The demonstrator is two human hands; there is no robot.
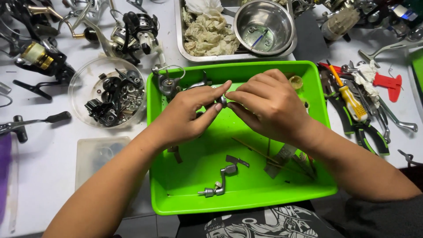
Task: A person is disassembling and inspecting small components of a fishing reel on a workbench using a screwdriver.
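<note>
Meeting over the green tray (317, 88), both hands pinch one small dark metal part (222, 102) between their fingertips. Left hand (187, 115) comes in from the tray's left edge, thumb and forefinger closed on the part. Right hand (266, 103) comes from the right, fingers curled, tips clamped on the same part. The part sits above the tray's middle, toward its far edge; too small to tell its shape.

In the tray: a reel body (168, 83) at the far left corner, a crank handle (219, 184) near the near edge, thin rods (255, 152) and flat metal bits right of centre.

On the bench, left of the tray: a clear bowl (79, 83) of screws and dark parts, a clear lid (94, 154) nearer. Fishing reels (136, 28) at the far left. Beyond the tray, a steel pan (178, 31) with rags (207, 31) and a steel bowl (264, 26). Right of the tray: a yellow screwdriver (352, 102), pliers (365, 132).
</note>
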